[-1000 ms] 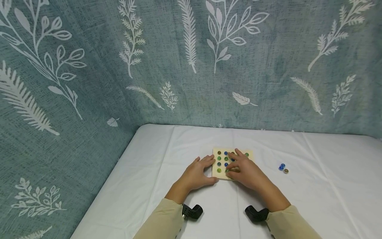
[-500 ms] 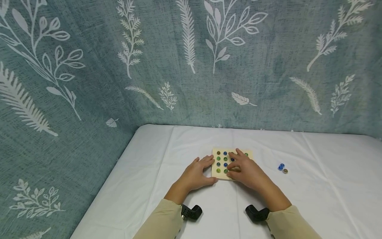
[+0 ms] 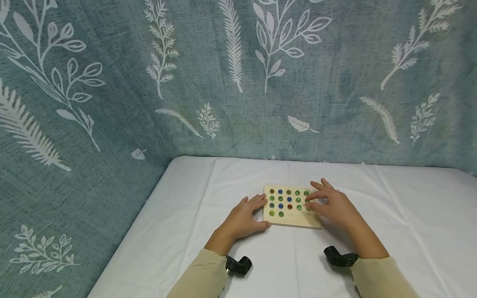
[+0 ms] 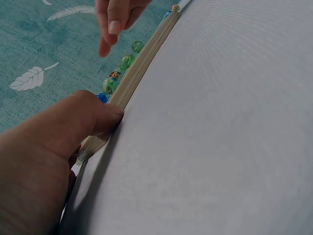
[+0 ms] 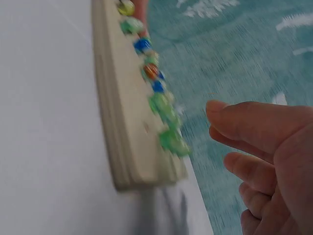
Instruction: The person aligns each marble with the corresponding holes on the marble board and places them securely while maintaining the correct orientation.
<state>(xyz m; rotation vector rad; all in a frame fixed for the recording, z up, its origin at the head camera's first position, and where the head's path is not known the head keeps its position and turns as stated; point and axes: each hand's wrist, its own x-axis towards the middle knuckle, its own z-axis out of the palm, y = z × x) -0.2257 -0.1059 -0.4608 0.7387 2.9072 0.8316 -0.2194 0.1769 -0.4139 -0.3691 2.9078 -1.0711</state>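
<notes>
Left hand [image 3: 243, 217] grips the board [image 3: 303, 220] — best held flat; right hand [image 3: 335, 206], loosely spread and seemingly empty, should avoid jostling the marbles [image 3: 289, 199]

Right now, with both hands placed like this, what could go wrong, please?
The right hand is close to the marbles at the right side of the board, so a fingertip might knock one loose.
The marbles stand up above the surface; if the left hand at the left edge pushes or slips, the board could tilt and some might roll out.
</notes>
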